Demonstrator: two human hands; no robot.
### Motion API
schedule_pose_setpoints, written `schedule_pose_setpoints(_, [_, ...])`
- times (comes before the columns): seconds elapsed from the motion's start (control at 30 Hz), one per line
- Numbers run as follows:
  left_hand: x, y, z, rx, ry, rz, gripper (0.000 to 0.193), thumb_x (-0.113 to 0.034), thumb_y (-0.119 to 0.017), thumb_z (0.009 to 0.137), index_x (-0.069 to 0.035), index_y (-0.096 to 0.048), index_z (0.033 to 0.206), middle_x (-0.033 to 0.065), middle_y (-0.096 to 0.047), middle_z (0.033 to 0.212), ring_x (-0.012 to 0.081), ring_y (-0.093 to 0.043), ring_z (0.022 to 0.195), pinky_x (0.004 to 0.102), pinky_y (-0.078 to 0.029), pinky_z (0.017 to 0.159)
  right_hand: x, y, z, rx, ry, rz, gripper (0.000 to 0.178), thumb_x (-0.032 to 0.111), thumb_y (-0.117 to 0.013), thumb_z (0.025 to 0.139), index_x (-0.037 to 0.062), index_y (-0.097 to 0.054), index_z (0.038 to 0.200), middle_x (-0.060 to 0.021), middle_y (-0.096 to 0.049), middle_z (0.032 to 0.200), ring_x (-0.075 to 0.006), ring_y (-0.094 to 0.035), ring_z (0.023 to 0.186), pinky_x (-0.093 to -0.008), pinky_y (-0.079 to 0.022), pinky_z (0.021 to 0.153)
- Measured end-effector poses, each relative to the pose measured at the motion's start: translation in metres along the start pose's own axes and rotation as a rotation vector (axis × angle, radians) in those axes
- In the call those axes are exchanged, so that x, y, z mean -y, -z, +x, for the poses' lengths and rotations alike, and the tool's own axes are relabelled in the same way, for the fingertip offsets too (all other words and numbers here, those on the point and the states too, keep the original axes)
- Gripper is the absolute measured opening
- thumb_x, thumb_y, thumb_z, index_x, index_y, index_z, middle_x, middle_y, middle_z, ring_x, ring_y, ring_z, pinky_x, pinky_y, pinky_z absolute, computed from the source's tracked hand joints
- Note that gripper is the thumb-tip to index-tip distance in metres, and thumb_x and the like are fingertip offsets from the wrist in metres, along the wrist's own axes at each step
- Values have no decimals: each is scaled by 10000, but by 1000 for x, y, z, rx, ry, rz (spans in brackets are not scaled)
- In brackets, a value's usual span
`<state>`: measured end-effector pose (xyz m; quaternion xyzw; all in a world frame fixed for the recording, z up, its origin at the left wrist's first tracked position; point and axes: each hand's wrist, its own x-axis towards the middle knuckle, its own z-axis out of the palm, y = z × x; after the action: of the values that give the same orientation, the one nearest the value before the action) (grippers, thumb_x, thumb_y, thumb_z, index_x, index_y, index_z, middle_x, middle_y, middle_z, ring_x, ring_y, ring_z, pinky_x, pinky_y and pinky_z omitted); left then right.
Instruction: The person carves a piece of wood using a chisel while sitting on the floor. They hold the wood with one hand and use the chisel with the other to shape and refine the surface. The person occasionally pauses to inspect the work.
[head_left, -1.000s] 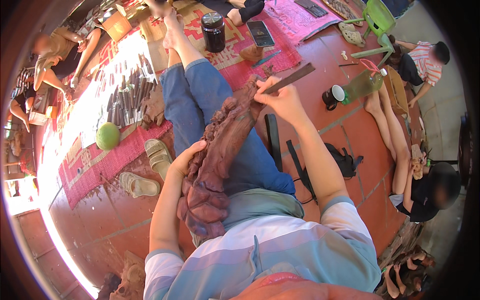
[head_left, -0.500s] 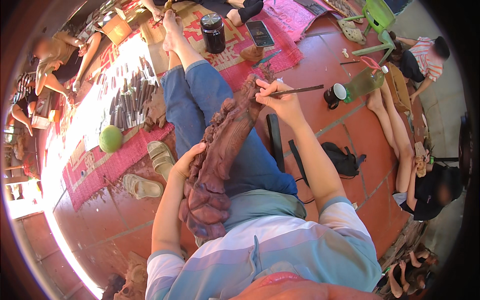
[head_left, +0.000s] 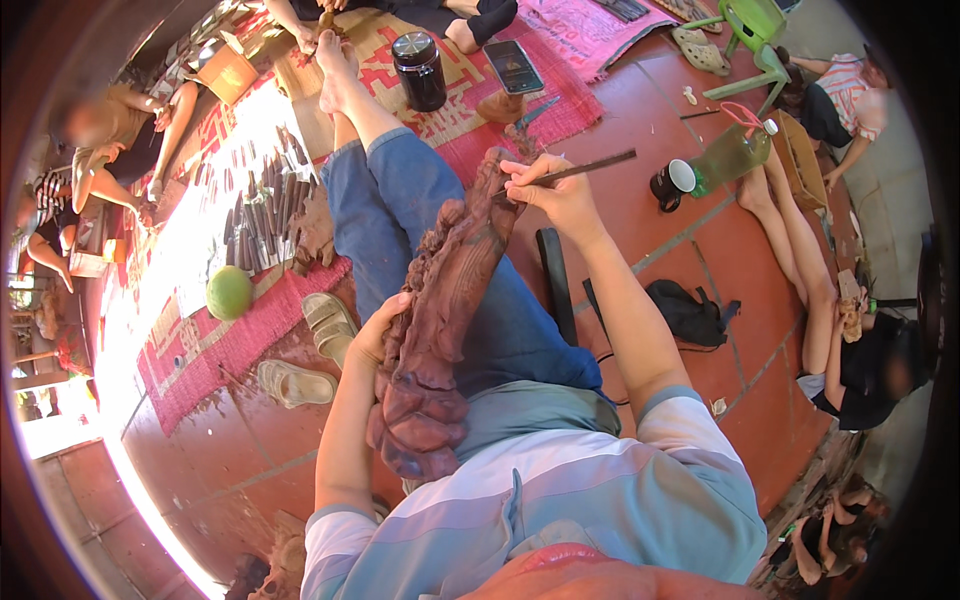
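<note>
A long reddish-brown wood carving (head_left: 425, 350) with knobbly, ridged relief lies slantwise across my lap and blue trousers. My left hand (head_left: 378, 328) is wrapped round its left side near the middle, and its far fingers are partly hidden. At the upper end, my right hand (head_left: 556, 196) pinches a thin dark stick-like tool (head_left: 605, 163), held like a pen. The tool's lower end meets the carving's surface near its top. I cannot make out the shape of its tip.
Many carving tools (head_left: 265, 215) lie in rows at left, by a green round fruit (head_left: 229, 293) and sandals (head_left: 298, 383). Ahead are a black flask (head_left: 420, 75) and a phone (head_left: 513, 67). A mug (head_left: 672, 184), green bottle (head_left: 735, 160) and black bag (head_left: 688, 312) sit at right. Other people sit around.
The stick-like tool has tilted more steeply, its lower end now against the carving. My right hand has shifted slightly left. The left hand keeps its hold, and the whole view has moved a little.
</note>
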<state>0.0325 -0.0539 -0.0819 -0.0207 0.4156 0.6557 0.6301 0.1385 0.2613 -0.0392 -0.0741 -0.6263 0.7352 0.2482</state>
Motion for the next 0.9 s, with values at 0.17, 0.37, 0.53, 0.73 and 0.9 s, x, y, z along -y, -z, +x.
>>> schedule_pose_setpoints(0.17, [2, -5, -5, -42, 10, -19, 535, -366, -602, 877, -9, -513, 1264, 163, -618, 1161, 255, -619, 1030, 374, -503, 912, 3, -1, -2, -6, -10, 69, 114, -49, -709, 785, 25, -623, 801, -113, -672, 938, -247, -608, 1099, -320, -533, 868])
schedule_pose_setpoints(0.37, [0, -8, -5, -44, 40, -27, 536, -368, -598, 877, -14, -508, 1269, 163, -617, 1161, 257, -620, 1023, 372, -502, 909, 10, -3, -10, 99, 35, -150, 120, -38, -727, 776, 26, -625, 787, -111, -664, 928, -265, -551, 1190, -331, -505, 900])
schedule_pose_setpoints(0.53, [-1, -5, -3, -61, 25, 12, 544, -372, -600, 875, -9, -506, 1270, 164, -621, 1155, 256, -620, 1022, 369, -502, 911, 3, 2, -3, 46, -53, 13, 124, -34, -721, 789, 21, -610, 801, -95, -659, 972, -269, -551, 1194, -337, -484, 922])
schedule_pose_setpoints(0.73, [0, -6, -4, -29, 22, -43, 494, -330, -586, 894, -9, -514, 1263, 159, -617, 1163, 253, -621, 1018, 368, -503, 911, 17, -7, -9, 103, 68, -267, 138, -16, -717, 803, 14, -582, 802, -98, -656, 910, -268, -585, 1147, -326, -483, 904])
schedule_pose_setpoints(0.9, [5, 1, 0, -70, 17, -44, 489, -332, -585, 895, -13, -518, 1259, 148, -623, 1144, 247, -625, 1008, 365, -507, 903, 15, -5, -3, 2, -67, -77, 120, 11, -740, 769, 27, -630, 816, -50, -669, 881, -230, -610, 1094, -321, -484, 886])
